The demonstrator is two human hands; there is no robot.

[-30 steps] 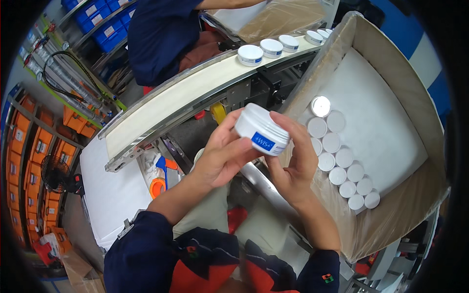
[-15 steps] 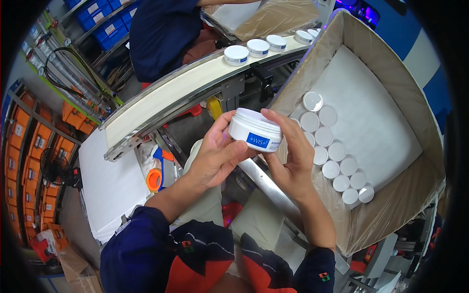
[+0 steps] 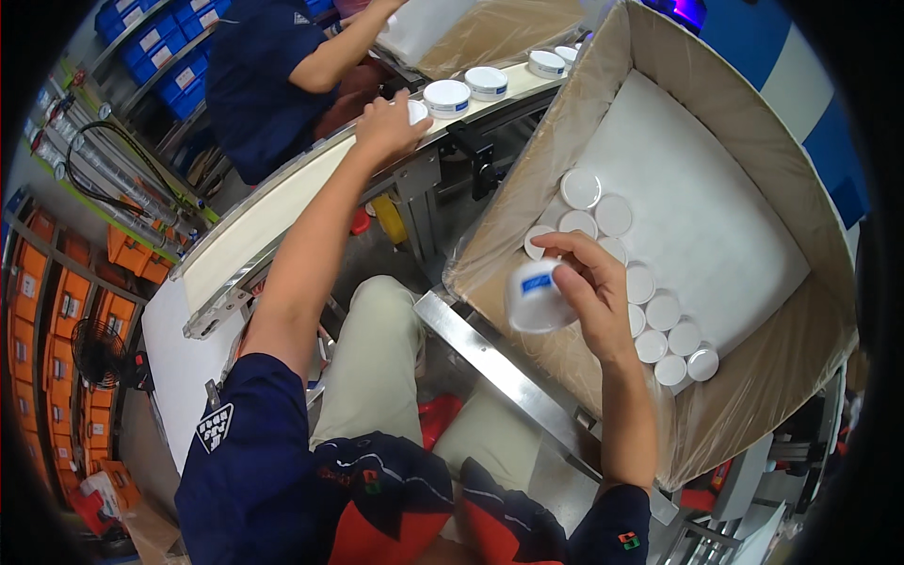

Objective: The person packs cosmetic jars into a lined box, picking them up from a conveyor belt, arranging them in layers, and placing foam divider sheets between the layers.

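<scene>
With my left arm stretched out to the conveyor belt [image 3: 292,209], my left hand [image 3: 386,130] has its fingers closed round a white jar [image 3: 416,113], mostly hidden behind them. More white lidded jars with blue labels, such as this lidded jar [image 3: 446,97], stand on the belt to its right. My right hand [image 3: 601,294] grips another white jar [image 3: 539,303] by its side. This one is tilted, smeared by motion, and held over the near left edge of the lined box [image 3: 744,104]. Several white round jars [image 3: 613,216] sit in rows inside the box.
Across the belt a person in a dark shirt [image 3: 264,85] reaches toward another lined box [image 3: 499,38]. A metal bar [image 3: 499,363] runs before my knees. At the left are a white sheet [image 3: 169,353], a black fan [image 3: 97,351] and orange bins [image 3: 71,303].
My left hand has let go of the jar both hands held and reached forward to one on the belt. My right hand keeps the first jar, now tilted and closer to the box. The co-worker's arm has appeared.
</scene>
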